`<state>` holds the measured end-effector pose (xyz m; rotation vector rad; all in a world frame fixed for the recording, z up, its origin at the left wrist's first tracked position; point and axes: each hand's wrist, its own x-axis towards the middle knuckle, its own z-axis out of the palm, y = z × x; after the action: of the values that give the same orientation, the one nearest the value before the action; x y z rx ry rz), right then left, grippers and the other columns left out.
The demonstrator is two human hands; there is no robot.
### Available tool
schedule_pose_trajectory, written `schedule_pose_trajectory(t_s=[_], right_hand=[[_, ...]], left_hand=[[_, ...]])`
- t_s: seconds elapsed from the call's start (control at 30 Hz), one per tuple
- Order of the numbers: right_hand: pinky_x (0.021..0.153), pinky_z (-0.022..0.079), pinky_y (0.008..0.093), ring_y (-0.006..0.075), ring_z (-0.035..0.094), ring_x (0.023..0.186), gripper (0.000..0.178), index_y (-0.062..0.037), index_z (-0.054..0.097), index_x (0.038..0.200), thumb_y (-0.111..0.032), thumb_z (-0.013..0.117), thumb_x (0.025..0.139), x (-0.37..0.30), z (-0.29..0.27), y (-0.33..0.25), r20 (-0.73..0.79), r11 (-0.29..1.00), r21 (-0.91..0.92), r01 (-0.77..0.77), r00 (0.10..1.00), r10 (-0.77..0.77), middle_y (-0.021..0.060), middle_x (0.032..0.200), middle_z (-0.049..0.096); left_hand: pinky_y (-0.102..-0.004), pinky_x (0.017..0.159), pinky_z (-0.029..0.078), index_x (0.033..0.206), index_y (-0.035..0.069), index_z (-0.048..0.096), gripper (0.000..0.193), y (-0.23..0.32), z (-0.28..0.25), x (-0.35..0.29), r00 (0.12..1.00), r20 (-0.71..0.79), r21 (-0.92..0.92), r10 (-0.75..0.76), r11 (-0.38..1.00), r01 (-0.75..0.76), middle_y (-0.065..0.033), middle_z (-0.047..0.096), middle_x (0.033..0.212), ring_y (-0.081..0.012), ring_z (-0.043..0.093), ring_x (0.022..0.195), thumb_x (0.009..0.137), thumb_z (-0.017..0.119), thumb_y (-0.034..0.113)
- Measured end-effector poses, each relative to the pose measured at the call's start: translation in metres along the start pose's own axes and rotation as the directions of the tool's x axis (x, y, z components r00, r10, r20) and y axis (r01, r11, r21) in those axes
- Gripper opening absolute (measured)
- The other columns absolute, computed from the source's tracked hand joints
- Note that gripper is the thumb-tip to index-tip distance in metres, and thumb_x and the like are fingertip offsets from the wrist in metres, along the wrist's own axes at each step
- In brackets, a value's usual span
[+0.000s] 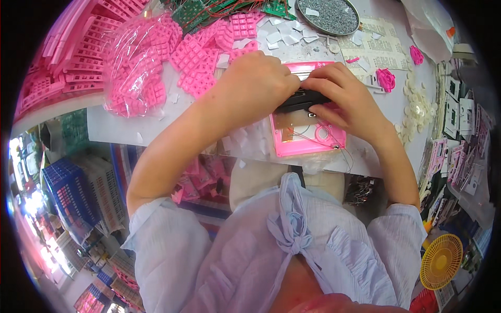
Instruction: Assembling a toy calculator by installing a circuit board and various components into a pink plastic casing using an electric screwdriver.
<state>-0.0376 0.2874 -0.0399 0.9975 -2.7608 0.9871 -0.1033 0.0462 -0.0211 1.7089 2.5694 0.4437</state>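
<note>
A pink plastic calculator housing [279, 148] lies at the table's front edge, with thin wires and a round ring in its near part. Across its middle is a black strip-shaped part [296, 102]. My left hand [255, 81] is closed, its fingertips pinched together at the far edge of the black part; what they grip is hidden. My right hand [348, 99] curls over the right end of the black part, fingers and thumb gripping it. Both hands hide much of the housing's far half.
At the left are a clear bag of pink keypads [136, 78] and stacked pink housings [86, 57]. Farther back lie green circuit boards [209, 13], white paper pieces [284, 34] and a round tray of small screws [334, 10]. Pink wire coils [386, 80] and whitish discs [417, 112] lie right.
</note>
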Motion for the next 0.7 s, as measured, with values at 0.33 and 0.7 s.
schedule_pose_trajectory(t_s=[0.33, 0.7], right_hand=[[0.082, 0.056, 0.0375, 0.0295, 0.059, 0.108, 0.038, -0.0127, 0.064, 0.116, -0.011, 0.072, 0.078, 0.004, 0.001, -0.024, 0.04, 0.968, -0.249, -0.021, 0.999, 0.032, 0.0058, 0.11, 0.062], [0.073, 0.059, 0.0343, 0.0273, 0.065, 0.098, 0.033, -0.0072, 0.068, 0.11, -0.013, 0.066, 0.078, 0.0, 0.005, -0.031, -0.057, 0.905, -0.418, 0.074, 0.993, -0.107, 0.0087, 0.106, 0.066]], left_hand=[[-0.0412, 0.071, 0.051, 0.099, 0.004, 0.069, 0.015, 0.026, 0.007, -0.017, 0.98, -0.124, -0.149, -0.158, 0.979, 0.14, -0.0115, 0.066, 0.084, -0.0285, 0.065, 0.08, 0.086, 0.068, 0.01], [-0.0363, 0.066, 0.053, 0.092, 0.002, 0.073, 0.014, 0.013, 0.013, -0.009, 0.93, -0.037, -0.442, -0.366, 0.841, 0.313, -0.0123, 0.07, 0.079, -0.0257, 0.068, 0.071, 0.085, 0.072, 0.014]])
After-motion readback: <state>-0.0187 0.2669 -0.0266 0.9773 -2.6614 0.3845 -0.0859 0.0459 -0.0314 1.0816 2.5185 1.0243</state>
